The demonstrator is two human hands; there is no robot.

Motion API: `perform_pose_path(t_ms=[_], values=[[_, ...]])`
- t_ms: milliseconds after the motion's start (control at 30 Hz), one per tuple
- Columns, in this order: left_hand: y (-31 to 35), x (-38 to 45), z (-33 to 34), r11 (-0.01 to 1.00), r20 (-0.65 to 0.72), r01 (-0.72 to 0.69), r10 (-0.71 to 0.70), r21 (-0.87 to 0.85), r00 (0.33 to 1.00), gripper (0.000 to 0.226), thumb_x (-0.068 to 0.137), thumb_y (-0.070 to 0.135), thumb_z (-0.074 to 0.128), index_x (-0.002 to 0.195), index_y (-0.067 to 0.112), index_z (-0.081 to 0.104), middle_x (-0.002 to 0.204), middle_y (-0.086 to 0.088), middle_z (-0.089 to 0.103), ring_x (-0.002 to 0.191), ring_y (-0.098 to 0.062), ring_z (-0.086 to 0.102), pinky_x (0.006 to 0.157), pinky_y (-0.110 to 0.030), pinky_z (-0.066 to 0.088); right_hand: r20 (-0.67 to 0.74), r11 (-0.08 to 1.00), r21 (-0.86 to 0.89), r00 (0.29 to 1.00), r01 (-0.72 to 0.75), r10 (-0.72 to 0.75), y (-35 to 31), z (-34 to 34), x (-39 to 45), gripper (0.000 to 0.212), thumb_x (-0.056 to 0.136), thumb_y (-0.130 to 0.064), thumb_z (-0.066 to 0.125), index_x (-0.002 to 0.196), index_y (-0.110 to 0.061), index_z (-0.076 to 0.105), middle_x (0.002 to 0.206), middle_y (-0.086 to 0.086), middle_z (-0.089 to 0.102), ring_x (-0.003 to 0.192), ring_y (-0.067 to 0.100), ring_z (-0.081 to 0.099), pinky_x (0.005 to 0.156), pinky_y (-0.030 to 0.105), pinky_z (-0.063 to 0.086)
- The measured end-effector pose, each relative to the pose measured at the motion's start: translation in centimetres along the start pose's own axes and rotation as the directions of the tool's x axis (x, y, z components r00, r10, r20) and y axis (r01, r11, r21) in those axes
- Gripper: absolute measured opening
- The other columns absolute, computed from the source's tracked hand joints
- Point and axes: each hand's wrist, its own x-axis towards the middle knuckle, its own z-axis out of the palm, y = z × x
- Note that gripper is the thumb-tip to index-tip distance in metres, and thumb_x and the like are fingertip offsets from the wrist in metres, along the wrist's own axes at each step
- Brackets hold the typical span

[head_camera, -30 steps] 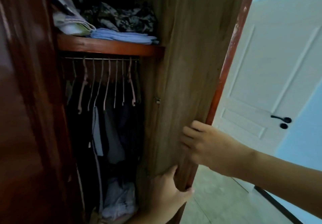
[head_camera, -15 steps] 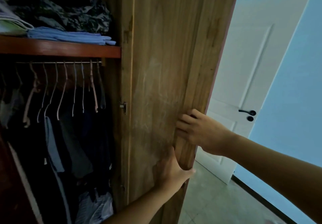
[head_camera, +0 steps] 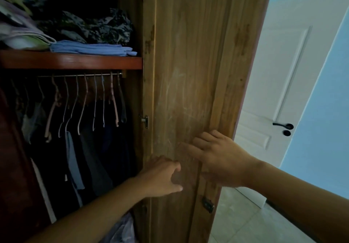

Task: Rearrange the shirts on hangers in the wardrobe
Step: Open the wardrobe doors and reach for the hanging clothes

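The wardrobe's wooden right door [head_camera: 188,63] stands open, its inner face toward me. Dark shirts [head_camera: 98,157] hang on several hangers [head_camera: 85,103] from a metal rail [head_camera: 79,75] in the dim interior at the left. My left hand [head_camera: 160,176] is in front of the lower door face with its fingers relaxed, holding nothing. My right hand [head_camera: 217,157] lies just right of it with straight fingers spread flat over the door face, near its outer edge.
A red-brown shelf [head_camera: 71,60] above the rail carries folded blue cloth [head_camera: 92,48] and other clothes. A pale bundle [head_camera: 120,229] lies at the wardrobe bottom. A white room door [head_camera: 273,91] with a black handle [head_camera: 283,125] stands at the right, over a tiled floor [head_camera: 241,222].
Both hands have let go of the door's outer edge and now lie over its inner face. The view has shifted, showing more of the wardrobe interior.
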Motion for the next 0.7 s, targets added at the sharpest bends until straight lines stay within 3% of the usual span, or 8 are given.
perform_pose_path(t_ms=[67, 167, 300, 467, 700], values=[[-1.9, -0.9, -2.9, 0.991, 0.019, -0.069, 0.067, 0.115, 0.998, 0.041, 0.082, 0.059, 0.061, 0.114, 0.035, 0.059, 0.111, 0.011, 0.060, 0.105, -0.012, 0.049, 0.083, -0.032, 0.028, 0.005, 0.989, 0.124, 0.996, -0.084, 0.084, -1.3, 0.4, 1.6, 0.084, 0.076, -0.044, 0.073, 0.145, -0.030, 0.026, 0.131, -0.004, 0.056, 0.116, 0.022, 0.055, 0.097, 0.039, 0.045], [-5.2, -2.9, -6.9, 0.962, 0.015, -0.102, 0.102, 0.254, 0.995, 0.029, 0.088, 0.055, 0.058, 0.109, 0.035, 0.059, 0.095, 0.014, 0.056, 0.096, -0.010, 0.046, 0.088, -0.032, 0.031, 0.053, 0.899, 0.388, 0.979, -0.203, 0.198, -3.3, 1.2, 4.5, 0.090, 0.080, -0.047, 0.071, 0.149, -0.039, 0.014, 0.145, -0.008, 0.044, 0.131, 0.017, 0.045, 0.109, 0.038, 0.038], [-10.0, -6.3, -12.1, 0.894, -0.006, -0.069, 0.080, 0.442, 0.997, 0.041, 0.091, 0.056, 0.053, 0.123, 0.030, 0.056, 0.097, 0.010, 0.056, 0.096, -0.010, 0.046, 0.086, -0.029, 0.029, 0.087, 0.740, 0.624, 0.964, -0.250, 0.252, -7.2, 2.0, 8.9, 0.089, 0.080, -0.051, 0.073, 0.147, -0.043, 0.015, 0.145, -0.012, 0.042, 0.130, 0.012, 0.045, 0.103, 0.034, 0.044], [-14.5, -10.7, -17.3, 0.683, 0.050, -0.041, 0.006, 0.729, 0.999, 0.042, 0.091, 0.056, 0.050, 0.120, 0.026, 0.056, 0.096, 0.005, 0.060, 0.099, -0.017, 0.050, 0.086, -0.033, 0.030, 0.134, 0.403, 0.887, 0.961, -0.225, 0.242, -13.0, 2.6, 15.9, 0.089, 0.078, -0.047, 0.080, 0.149, -0.033, 0.029, 0.131, -0.017, 0.047, 0.119, 0.004, 0.047, 0.097, 0.022, 0.044], [-20.3, -14.7, -23.8, 0.355, 0.118, -0.042, -0.194, 0.934, 0.974, 0.065, 0.085, 0.060, 0.055, 0.136, 0.020, 0.048, 0.126, -0.007, 0.058, 0.125, -0.027, 0.045, 0.104, -0.040, 0.030, 0.195, 0.045, 0.977, 0.959, -0.208, 0.207, -19.9, 3.3, 26.6, 0.084, 0.078, -0.040, 0.082, 0.146, -0.026, 0.035, 0.120, -0.013, 0.047, 0.115, 0.012, 0.051, 0.087, 0.024, 0.046]])
